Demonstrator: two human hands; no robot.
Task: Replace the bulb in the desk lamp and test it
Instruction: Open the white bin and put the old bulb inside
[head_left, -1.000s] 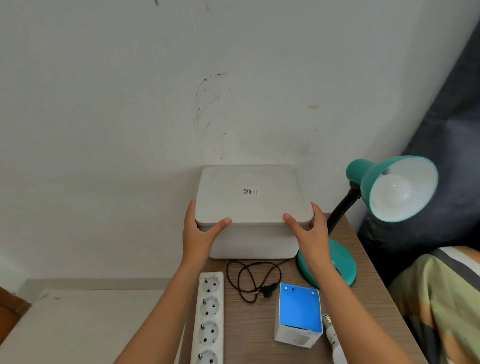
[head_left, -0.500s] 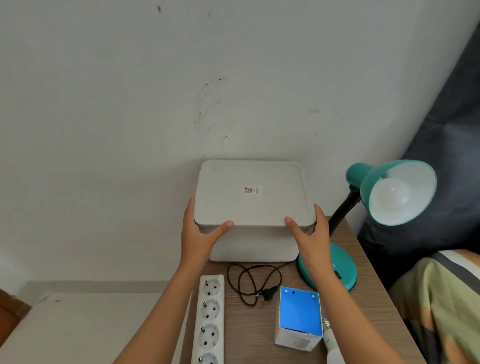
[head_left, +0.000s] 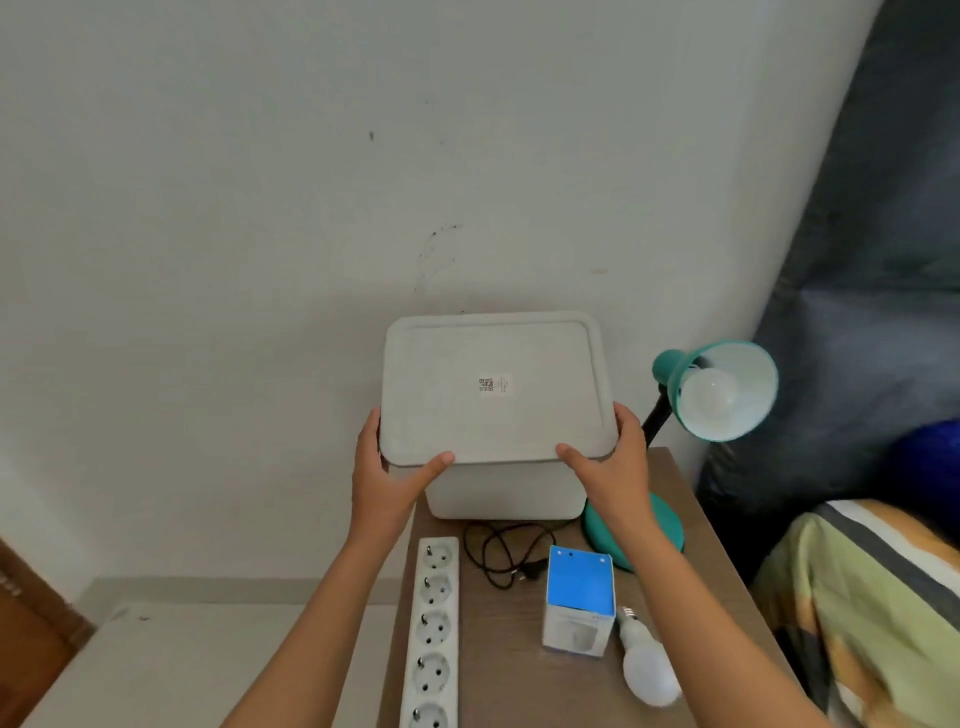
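A teal desk lamp (head_left: 719, 389) stands at the back right of the wooden table (head_left: 519, 686), with a white bulb (head_left: 712, 395) in its shade and its base (head_left: 660, 525) partly behind my right arm. A loose white bulb (head_left: 647, 665) lies next to a blue-topped bulb carton (head_left: 579, 597). The lamp's black cord and plug (head_left: 506, 558) lie coiled, unplugged, beside a white power strip (head_left: 434, 629). My left hand (head_left: 387, 470) and right hand (head_left: 613, 462) grip the white lid (head_left: 493, 384), tilted up off the white storage box (head_left: 504, 491).
A white wall rises right behind the box. A dark padded headboard (head_left: 857, 312) and a striped green and orange blanket (head_left: 872, 597) lie to the right. A white surface (head_left: 171, 665) sits lower left beside a brown wooden edge (head_left: 31, 618).
Both hands have raised the lid off the box and tipped its top face toward me. The view has pulled back, showing more of the loose bulb.
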